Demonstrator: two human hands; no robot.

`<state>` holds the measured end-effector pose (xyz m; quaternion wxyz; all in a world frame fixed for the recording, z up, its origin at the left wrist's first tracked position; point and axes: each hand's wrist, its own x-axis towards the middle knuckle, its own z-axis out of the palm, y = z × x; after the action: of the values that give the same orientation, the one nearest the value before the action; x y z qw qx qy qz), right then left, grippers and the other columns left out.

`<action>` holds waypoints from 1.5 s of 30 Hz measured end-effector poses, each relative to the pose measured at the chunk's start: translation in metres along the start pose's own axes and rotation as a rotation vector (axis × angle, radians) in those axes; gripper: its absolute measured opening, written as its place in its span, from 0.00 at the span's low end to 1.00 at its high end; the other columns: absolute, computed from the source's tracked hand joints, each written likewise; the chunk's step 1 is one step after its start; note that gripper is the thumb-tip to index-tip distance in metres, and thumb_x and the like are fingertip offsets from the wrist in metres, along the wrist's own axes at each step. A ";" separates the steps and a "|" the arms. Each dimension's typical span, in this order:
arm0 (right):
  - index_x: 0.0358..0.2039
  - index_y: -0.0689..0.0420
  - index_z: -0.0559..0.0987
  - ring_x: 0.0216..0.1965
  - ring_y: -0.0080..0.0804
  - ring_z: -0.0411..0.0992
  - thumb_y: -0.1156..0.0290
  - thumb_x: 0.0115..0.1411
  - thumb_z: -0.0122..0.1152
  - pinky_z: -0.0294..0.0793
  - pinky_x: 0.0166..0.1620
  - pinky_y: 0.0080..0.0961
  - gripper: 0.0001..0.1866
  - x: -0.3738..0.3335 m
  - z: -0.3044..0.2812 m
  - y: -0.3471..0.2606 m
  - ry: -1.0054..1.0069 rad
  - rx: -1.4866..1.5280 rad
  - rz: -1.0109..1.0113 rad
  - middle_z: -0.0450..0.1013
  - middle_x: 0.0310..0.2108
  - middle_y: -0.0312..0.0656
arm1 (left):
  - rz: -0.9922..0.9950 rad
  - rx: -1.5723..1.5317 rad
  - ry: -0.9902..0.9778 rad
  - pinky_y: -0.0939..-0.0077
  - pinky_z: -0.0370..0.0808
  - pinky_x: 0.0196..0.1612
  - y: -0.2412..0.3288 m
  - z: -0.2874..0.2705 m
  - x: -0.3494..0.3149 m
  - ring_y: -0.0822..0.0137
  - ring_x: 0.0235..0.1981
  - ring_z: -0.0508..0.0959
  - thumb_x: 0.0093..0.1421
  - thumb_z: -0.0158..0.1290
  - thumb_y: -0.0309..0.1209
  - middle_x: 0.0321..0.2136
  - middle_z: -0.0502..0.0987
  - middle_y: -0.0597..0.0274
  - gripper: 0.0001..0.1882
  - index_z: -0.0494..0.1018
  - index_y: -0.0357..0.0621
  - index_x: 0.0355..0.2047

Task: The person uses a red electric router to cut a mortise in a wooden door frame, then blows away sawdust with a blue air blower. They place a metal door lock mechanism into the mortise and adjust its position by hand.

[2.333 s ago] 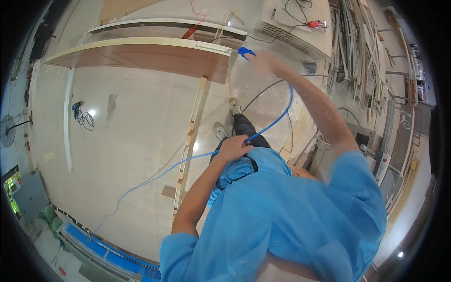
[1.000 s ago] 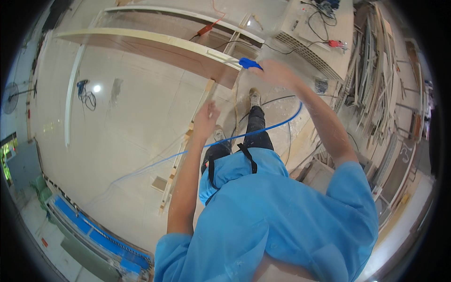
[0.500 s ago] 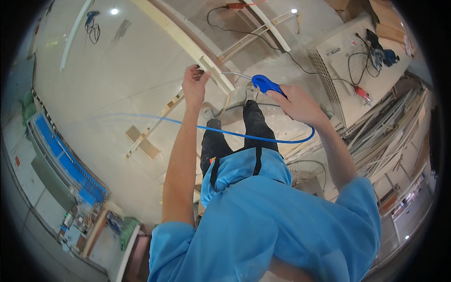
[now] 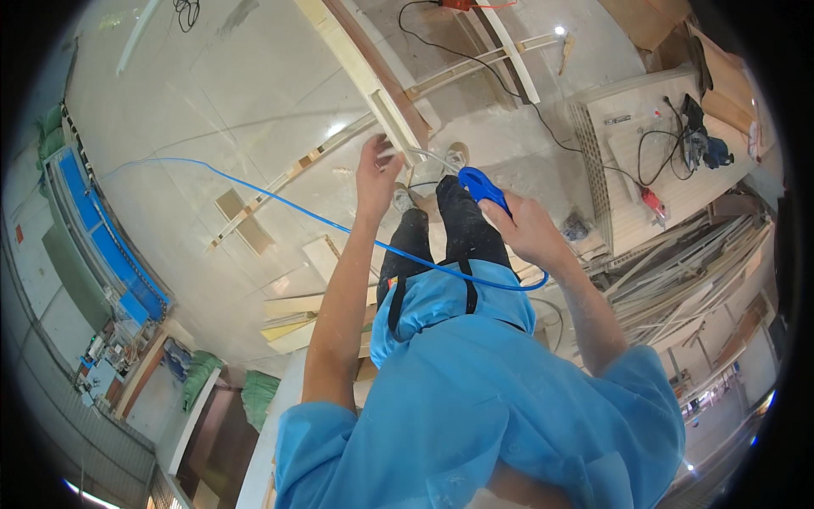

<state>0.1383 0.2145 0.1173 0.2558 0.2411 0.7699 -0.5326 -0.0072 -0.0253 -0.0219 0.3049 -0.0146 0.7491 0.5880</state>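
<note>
My right hand (image 4: pixel 527 227) is wrapped round a blue air blow gun (image 4: pixel 483 188) with a thin bent metal nozzle (image 4: pixel 434 158). The nozzle's tip points left at the near end of a long pale, channelled board (image 4: pixel 370 83). A blue air hose (image 4: pixel 318 220) loops from below my right hand across my lap and off to the left. Close to the left side of the board's end, my left hand (image 4: pixel 379 180) has its fingers curled toward the thumb. Something pale shows between those fingers, too small and blurred to name.
Narrow wooden supports (image 4: pixel 292 176) stand under the board. On the right, a slatted panel stack (image 4: pixel 632 204) carries a blue and black power tool (image 4: pixel 710 151) with a cord. Thin strips (image 4: pixel 678 270) are piled beyond it. A dark cable (image 4: pixel 543 120) crosses the floor ahead.
The view has shifted, and the board's end now sits nearer my feet. My left hand has moved right, closer to the board's end. The blow gun's nozzle has moved toward that end too.
</note>
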 end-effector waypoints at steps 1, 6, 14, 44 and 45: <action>0.40 0.65 0.78 0.23 0.40 0.68 0.56 0.73 0.53 0.68 0.32 0.37 0.21 -0.001 0.002 -0.001 0.013 -0.005 -0.005 0.71 0.22 0.50 | -0.034 -0.031 -0.027 0.70 0.79 0.50 -0.002 0.001 -0.009 0.64 0.47 0.80 0.64 0.62 0.28 0.53 0.77 0.49 0.30 0.65 0.37 0.64; 0.41 0.64 0.77 0.27 0.43 0.70 0.56 0.73 0.52 0.70 0.34 0.39 0.21 -0.003 0.011 -0.005 0.019 0.007 0.010 0.72 0.24 0.51 | -0.175 -0.027 -0.099 0.72 0.77 0.49 -0.016 0.011 -0.053 0.67 0.46 0.79 0.63 0.62 0.27 0.48 0.78 0.55 0.28 0.66 0.37 0.61; 0.44 0.65 0.78 0.31 0.59 0.77 0.53 0.73 0.52 0.72 0.36 0.47 0.24 -0.005 0.041 0.001 0.068 0.048 0.090 0.76 0.27 0.61 | -0.366 -0.272 -0.282 0.76 0.74 0.53 -0.046 0.039 -0.134 0.71 0.47 0.78 0.68 0.59 0.31 0.45 0.79 0.61 0.19 0.72 0.39 0.57; 0.44 0.67 0.77 0.30 0.59 0.76 0.52 0.73 0.52 0.71 0.34 0.46 0.25 -0.045 0.096 0.031 0.200 0.067 0.116 0.75 0.26 0.60 | -0.280 0.140 -0.586 0.72 0.78 0.44 -0.055 0.022 -0.177 0.68 0.41 0.82 0.65 0.62 0.42 0.42 0.82 0.57 0.24 0.74 0.43 0.56; 0.44 0.67 0.77 0.29 0.59 0.75 0.52 0.73 0.52 0.71 0.34 0.46 0.25 -0.044 0.097 0.030 0.225 0.075 0.086 0.75 0.26 0.60 | -0.301 0.132 -0.601 0.72 0.78 0.46 -0.054 0.024 -0.179 0.68 0.43 0.82 0.66 0.61 0.40 0.44 0.82 0.57 0.23 0.74 0.43 0.56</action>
<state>0.2046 0.1282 0.0957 0.1813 0.3413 0.7623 -0.5192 0.1693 -0.0805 0.0133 0.5958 0.0687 0.6515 0.4647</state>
